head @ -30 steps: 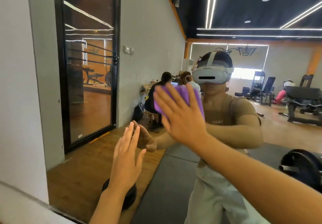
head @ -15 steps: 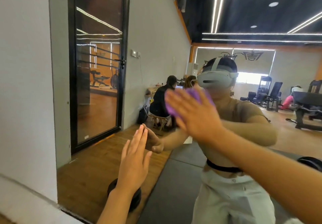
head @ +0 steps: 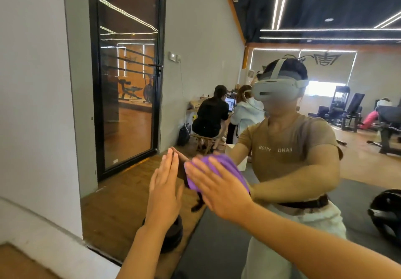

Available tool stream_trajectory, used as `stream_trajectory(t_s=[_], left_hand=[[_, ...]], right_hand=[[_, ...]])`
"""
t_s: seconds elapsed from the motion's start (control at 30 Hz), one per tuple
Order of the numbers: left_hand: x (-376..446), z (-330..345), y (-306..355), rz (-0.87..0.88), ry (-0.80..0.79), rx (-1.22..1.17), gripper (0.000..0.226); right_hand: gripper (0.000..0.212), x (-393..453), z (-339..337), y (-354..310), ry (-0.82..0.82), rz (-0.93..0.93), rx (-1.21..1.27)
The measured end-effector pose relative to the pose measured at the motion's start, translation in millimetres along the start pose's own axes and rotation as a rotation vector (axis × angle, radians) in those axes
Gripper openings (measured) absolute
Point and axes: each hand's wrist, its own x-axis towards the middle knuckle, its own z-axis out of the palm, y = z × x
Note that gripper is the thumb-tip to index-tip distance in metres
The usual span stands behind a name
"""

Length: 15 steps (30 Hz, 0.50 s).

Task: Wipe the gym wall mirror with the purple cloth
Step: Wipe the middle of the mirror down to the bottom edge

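Head view, facing the gym wall mirror [head: 217,40]. Right hand [head: 219,189] flat, fingers straight and spread, palm pressing the purple cloth [head: 219,168] against the glass. Cloth lies under the palm and fingers; its bunched purple folds show past the fingertips at the top and along the far side of the hand, toward the wrist. No curl of the fingers round it: it is pinned by pressure, not pinched. Cloth sits low on the mirror, toward its left edge, not far above the bottom edge.

Left hand [head: 166,183] just beside the right, on its left, upright, fingers straight and close together, tips at the glass and meeting their own reflection. It holds nothing. The two hands are close, and I cannot tell whether they touch.

Mirror's left edge meets a grey wall [head: 32,83]; a pale ledge [head: 43,231] runs below its lower left corner.

Reflected in the glass: the person wearing a white headset [head: 275,87] and tan shirt, a black-framed glass door [head: 128,72], two seated people at a desk with a laptop [head: 230,104], wooden floor, dark mat, gym machines at the right, a black weight plate [head: 388,215] at the right edge.
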Motion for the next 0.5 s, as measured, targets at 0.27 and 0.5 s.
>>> stream_trajectory(t_s=[0.27, 0.5], left_hand=[[-0.9, -11.7, -6.8, 0.046, -0.080, 0.056, 0.090], [-1.9, -13.4, -2.0, 0.048, -0.047, 0.037, 0.076]], right_hand=[[0.061, 6.5, -15.9, 35.1, 0.066, -0.059, -0.108], [0.062, 61.3, -49.5, 95.8, 0.225, 0.393, -0.072]])
